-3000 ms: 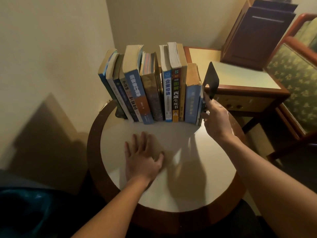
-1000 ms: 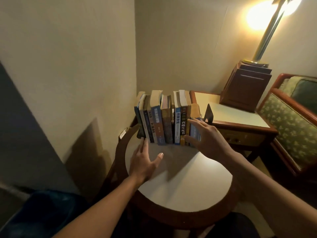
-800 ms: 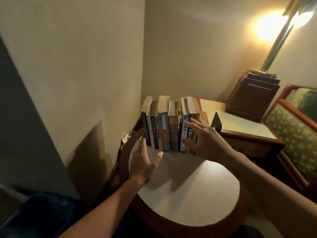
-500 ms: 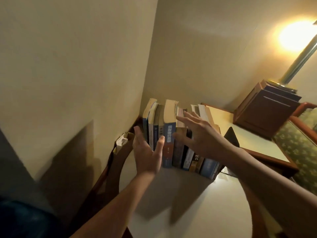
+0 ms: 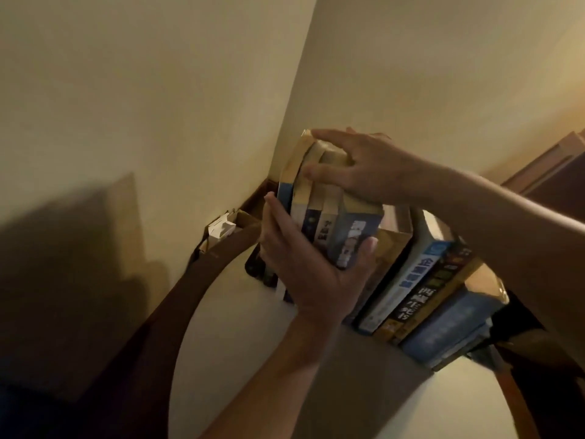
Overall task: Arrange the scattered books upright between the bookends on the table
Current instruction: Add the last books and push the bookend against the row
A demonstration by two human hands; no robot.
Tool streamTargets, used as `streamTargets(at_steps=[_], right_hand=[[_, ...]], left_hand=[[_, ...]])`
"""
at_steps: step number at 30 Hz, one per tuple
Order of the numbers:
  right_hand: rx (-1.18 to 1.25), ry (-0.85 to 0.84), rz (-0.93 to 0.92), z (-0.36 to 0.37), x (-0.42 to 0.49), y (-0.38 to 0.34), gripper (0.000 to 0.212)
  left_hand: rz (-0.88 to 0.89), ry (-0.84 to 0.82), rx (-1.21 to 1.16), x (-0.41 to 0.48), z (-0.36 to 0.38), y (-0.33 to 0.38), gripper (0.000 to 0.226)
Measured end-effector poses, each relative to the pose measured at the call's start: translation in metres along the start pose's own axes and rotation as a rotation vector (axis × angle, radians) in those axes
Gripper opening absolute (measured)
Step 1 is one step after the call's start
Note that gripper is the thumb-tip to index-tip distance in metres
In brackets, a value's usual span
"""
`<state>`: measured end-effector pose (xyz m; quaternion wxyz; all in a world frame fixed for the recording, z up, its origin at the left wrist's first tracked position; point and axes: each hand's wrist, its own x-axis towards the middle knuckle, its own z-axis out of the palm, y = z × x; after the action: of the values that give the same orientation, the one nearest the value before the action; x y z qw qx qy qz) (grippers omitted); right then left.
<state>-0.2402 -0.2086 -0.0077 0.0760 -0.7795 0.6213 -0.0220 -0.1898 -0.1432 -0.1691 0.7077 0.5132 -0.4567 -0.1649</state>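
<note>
A row of several books (image 5: 408,280) stands upright along the back of the round white table (image 5: 240,327). My left hand (image 5: 304,267) wraps the spines of the leftmost books (image 5: 319,223), fingers on their left side and thumb on a blue spine. My right hand (image 5: 364,166) lies over the tops of those same books, fingers spread across the page edges. A black bookend (image 5: 253,264) shows low at the row's left end. The black bookend on the right (image 5: 512,315) is mostly hidden under my right arm.
The table has a dark wood rim (image 5: 190,286) and sits in a wall corner. A small white object (image 5: 221,231) lies in the gap between rim and wall. A dark wooden box (image 5: 557,172) shows at the right edge.
Both hands have moved forward onto the left group of books: the left now wraps their spines, the right covers their tops. The camera has come closer and tilted.
</note>
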Motion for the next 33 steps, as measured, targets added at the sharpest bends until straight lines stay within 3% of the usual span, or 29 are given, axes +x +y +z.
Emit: streamTargets(at_steps=[7, 15, 18, 24, 28, 33], right_hand=[[-0.047, -0.106, 0.003, 0.001, 0.019, -0.004, 0.085], [-0.111, -0.112, 0.047, 0.001, 0.018, 0.001, 0.088], [-0.137, -0.131, 0.05, 0.0, 0.017, 0.003, 0.099], [-0.171, -0.143, 0.024, -0.001, 0.01, 0.005, 0.069], [-0.139, -0.153, 0.065, 0.0, 0.015, 0.003, 0.102], [-0.128, -0.133, 0.09, 0.0, 0.017, 0.0, 0.096]], left_hand=[[0.119, -0.019, 0.098, -0.006, 0.01, -0.02, 0.112], [0.267, 0.008, 0.133, 0.004, 0.013, -0.039, 0.105], [0.279, 0.016, 0.116, 0.007, 0.015, -0.042, 0.101], [0.284, -0.004, 0.137, 0.006, 0.017, -0.043, 0.099], [0.31, -0.03, 0.175, 0.001, 0.016, -0.045, 0.09], [0.3, -0.023, 0.183, -0.002, 0.017, -0.045, 0.087]])
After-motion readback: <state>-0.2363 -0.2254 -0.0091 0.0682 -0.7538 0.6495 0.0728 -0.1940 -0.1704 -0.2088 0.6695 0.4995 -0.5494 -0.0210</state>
